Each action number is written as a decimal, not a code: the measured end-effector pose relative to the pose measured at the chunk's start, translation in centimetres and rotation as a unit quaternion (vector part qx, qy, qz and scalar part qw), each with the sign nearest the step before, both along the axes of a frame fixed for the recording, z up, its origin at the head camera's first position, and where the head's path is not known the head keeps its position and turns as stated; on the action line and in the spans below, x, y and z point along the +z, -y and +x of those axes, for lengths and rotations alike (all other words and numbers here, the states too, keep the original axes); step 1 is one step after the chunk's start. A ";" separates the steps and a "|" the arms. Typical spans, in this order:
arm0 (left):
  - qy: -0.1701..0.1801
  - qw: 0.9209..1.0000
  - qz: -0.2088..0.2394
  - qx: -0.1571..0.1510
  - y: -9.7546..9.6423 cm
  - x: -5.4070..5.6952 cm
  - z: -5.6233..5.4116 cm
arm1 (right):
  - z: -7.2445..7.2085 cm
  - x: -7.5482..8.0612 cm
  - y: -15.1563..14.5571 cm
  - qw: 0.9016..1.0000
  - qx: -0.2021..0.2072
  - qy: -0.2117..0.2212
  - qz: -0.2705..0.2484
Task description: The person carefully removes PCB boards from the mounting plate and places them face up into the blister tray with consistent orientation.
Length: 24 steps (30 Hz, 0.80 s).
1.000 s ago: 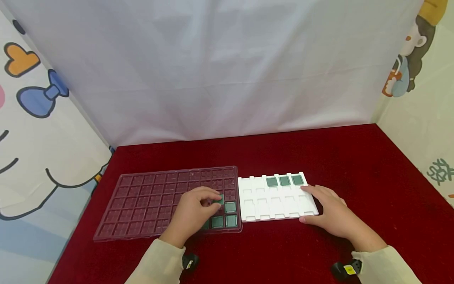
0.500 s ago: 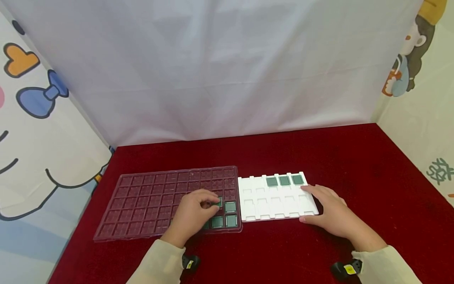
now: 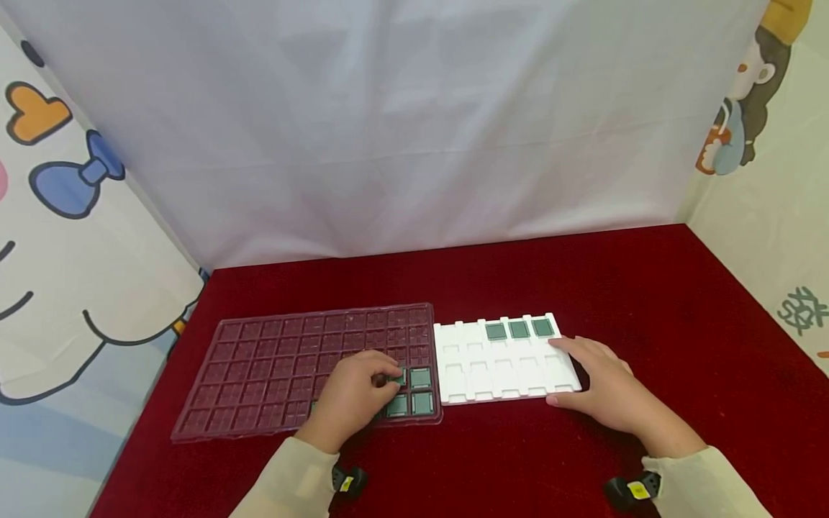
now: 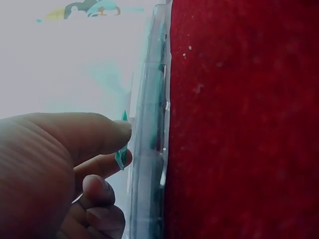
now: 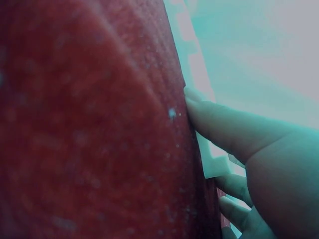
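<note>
My left hand point(image 3: 355, 392) pinches a thin square green chip point(image 4: 121, 157) edge-on between thumb and index finger. It is low over the clear plastic compartment tray point(image 3: 272, 345), in the column left of two seated green chips. Those are a rear one point(image 3: 421, 378) and a nearer one point(image 3: 422, 403); a third chip point(image 3: 397, 406) sits beside the nearer one. Part of the held chip is hidden by the fingers. My right hand point(image 3: 605, 388) holds the right end of the white slotted tray point(image 3: 476, 370), thumb at its near corner and fingers along its right side.
Three green chips point(image 3: 519, 329) occupy the back row of the white tray, toward its right. Both trays lie side by side on a red cloth point(image 3: 492, 460). A white curtain point(image 3: 414, 129) hangs behind, with printed panels at left and right.
My left hand has moved slightly nearer and down with the chip, which is now level with the rear seated chip. The right hand has stayed on the white tray.
</note>
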<state>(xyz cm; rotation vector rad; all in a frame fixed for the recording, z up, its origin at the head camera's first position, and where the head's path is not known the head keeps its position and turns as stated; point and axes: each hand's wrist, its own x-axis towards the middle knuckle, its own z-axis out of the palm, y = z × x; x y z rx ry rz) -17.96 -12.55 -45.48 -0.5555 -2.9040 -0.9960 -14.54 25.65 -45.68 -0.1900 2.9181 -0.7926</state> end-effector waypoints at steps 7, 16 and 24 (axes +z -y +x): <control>-0.031 0.999 -0.038 -0.007 -0.2 -0.2 0.0 | 0.0 0.1 0.0 1.000 -0.002 0.003 0.000; -0.034 0.998 -0.047 -0.006 -0.1 -0.1 -0.1 | 0.0 0.2 0.0 1.000 0.000 -0.001 -0.003; -0.028 0.999 -0.041 0.002 0.0 -0.2 -0.2 | 0.1 0.1 0.1 1.000 -0.001 -0.002 -0.001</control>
